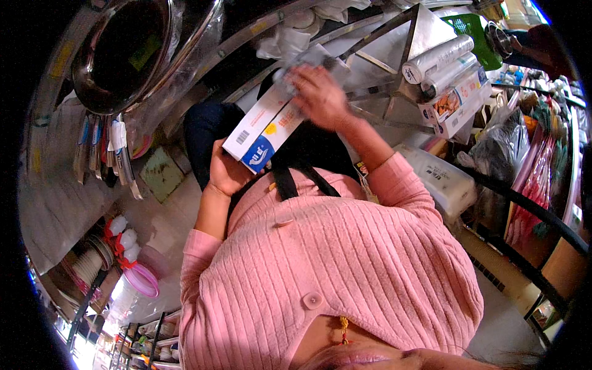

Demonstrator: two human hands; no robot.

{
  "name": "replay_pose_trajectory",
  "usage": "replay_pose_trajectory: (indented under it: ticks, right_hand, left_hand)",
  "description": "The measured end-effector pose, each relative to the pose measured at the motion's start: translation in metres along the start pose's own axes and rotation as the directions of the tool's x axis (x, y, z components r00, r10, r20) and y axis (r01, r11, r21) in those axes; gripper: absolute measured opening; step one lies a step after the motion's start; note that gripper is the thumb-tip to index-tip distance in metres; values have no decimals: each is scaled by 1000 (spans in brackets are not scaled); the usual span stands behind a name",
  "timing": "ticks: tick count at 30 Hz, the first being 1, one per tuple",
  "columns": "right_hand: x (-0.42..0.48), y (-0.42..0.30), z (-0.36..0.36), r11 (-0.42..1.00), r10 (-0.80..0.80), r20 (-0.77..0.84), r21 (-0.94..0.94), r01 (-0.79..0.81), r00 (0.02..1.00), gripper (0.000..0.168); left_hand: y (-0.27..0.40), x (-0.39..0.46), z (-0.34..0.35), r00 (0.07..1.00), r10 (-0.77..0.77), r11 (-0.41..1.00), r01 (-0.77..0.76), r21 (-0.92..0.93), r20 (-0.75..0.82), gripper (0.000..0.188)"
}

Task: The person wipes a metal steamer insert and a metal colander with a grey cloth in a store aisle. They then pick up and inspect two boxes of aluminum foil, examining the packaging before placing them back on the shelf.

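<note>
My left hand (227,169) grips the lower end of a long white carton (263,118) with a blue logo panel, a barcode and orange lettering. The carton lies slanted above my lap. At its far end, my right hand (319,95) presses a crumpled greyish cloth or wipe (293,69) on the upper part; both are blurred. That far end is partly hidden by the right hand and cloth. To the right, wrapped rolls (439,58) lie beside a similar white carton with a food picture (455,99).
Large dark pans (125,55) hang at upper left, above packaged utensils (104,148). A metal frame (384,60) stands ahead. A plastic-wrapped pack (434,178) and black rail (522,199) are at right. A person's hand (518,46) holds a metal item by a green basket (476,41).
</note>
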State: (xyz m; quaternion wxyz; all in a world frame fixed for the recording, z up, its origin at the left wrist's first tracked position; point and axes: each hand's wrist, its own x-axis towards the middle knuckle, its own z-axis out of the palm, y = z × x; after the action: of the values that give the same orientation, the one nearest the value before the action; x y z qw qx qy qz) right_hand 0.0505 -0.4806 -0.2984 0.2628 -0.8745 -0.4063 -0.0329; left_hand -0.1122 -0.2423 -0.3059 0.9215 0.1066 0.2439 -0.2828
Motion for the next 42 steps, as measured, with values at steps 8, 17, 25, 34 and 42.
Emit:
replay_pose_trajectory:
  ticks: [8,17,25,34,42]
  right_hand:
    - [5,76,-8,912,397,-295,231,-338,869,30]
    - [11,-61,-59,994,55,-292,102,-26,955,40]
    - [-11,-76,-29,992,-121,227,57,111,966,32]
    - [-19,35,-7,988,149,-152,-8,-152,977,31]
    - [-8,-100,7,948,-195,88,272,165,977,43]
  left_hand:
    - [1,-14,17,965,139,967,-85,239,-222,63]
    - [0,-19,41,774,545,-143,-294,945,323,67]
    - [-8,-16,46,738,504,-585,-89,806,448,85]
    - [-7,-13,49,711,508,-622,-88,778,487,92]
    - [-12,-13,50,691,521,-599,-122,792,501,106]
